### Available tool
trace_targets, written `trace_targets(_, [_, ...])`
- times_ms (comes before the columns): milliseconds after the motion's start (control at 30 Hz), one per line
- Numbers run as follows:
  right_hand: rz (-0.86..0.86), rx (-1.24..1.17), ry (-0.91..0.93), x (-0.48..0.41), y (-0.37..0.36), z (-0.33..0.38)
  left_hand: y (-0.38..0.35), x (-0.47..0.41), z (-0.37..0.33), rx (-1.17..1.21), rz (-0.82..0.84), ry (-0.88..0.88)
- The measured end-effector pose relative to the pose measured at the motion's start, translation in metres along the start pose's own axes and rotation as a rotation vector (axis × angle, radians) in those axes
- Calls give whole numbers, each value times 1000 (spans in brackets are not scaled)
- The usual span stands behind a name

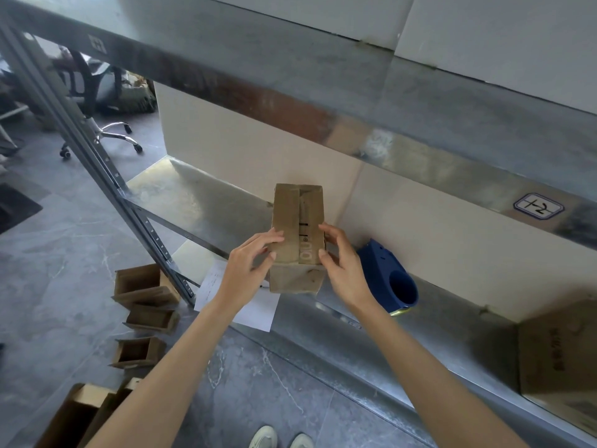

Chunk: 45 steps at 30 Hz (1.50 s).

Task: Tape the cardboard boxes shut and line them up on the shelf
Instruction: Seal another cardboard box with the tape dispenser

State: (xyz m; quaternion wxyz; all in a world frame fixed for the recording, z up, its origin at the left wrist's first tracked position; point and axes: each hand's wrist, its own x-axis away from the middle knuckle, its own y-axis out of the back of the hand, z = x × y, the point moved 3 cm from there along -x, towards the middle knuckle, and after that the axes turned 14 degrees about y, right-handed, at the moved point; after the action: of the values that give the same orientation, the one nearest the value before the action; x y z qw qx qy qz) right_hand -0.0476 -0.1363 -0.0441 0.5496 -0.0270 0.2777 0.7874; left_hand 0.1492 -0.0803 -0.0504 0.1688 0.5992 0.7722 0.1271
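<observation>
A small brown cardboard box [298,221] stands on the metal shelf [200,195], its top flaps folded closed with a strip of tape along the top. My left hand [250,266] presses on its near left top edge and side. On the box's right edge my right hand [342,263] has the thumb on the taped top and the fingers curled over the side. A blue tape dispenser [391,276] lies on the shelf just right of the box, behind my right hand.
Several open small cardboard boxes [145,305] sit on the grey floor at the left by the shelf upright [97,150]. A white paper sheet [252,305] hangs over the shelf's front edge. A larger cardboard box [562,360] stands at the shelf's right. An upper shelf beam [355,105] overhangs.
</observation>
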Motion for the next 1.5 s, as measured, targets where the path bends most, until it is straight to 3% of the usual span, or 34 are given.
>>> trace_targets(367, [96, -28, 15, 7, 9, 2, 4, 0, 1, 50, -36, 19])
trace_targets(1000, [-78, 104, 83, -2, 1, 1, -6, 5, 6, 99, -187, 85])
trace_targets(1500, [-5, 183, 58, -2, -1, 9, -8, 5, -2, 197, -193, 114])
